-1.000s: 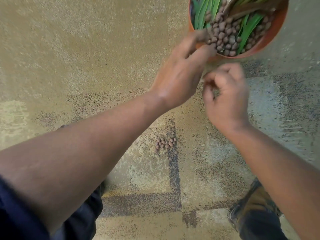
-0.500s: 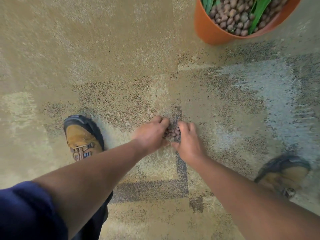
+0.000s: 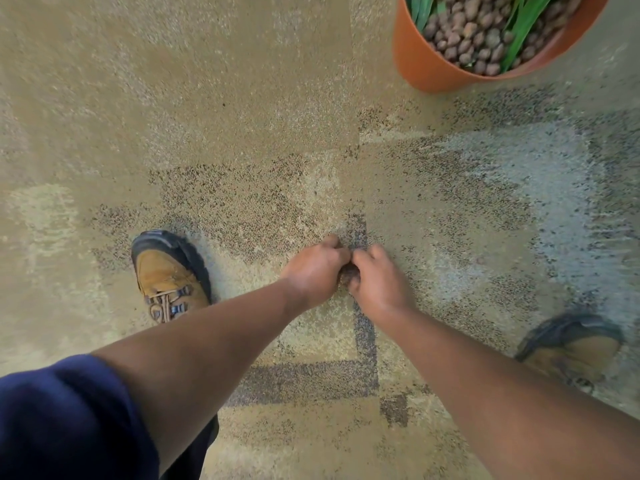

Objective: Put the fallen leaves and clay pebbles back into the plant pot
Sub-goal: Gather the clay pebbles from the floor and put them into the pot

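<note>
An orange plant pot [image 3: 414, 60] stands at the top right, filled with brown clay pebbles [image 3: 464, 29] and green leaves [image 3: 523, 26]. Down on the carpet, my left hand [image 3: 313, 270] and my right hand [image 3: 375, 284] are cupped together, fingers curled inward around a small heap of spilled clay pebbles [image 3: 347, 271]. Only a few brown pebbles show in the gap between the two hands; the others are hidden under the fingers. No fallen leaves are visible on the floor.
The floor is patterned beige and grey carpet [image 3: 242, 98]. My left shoe [image 3: 169, 275] is planted just left of the hands, and my right shoe [image 3: 571, 351] sits at the lower right, blurred.
Both hands came down from the pot's rim to the carpet. They have since closed in tighter over the pebble heap, hiding most of it.
</note>
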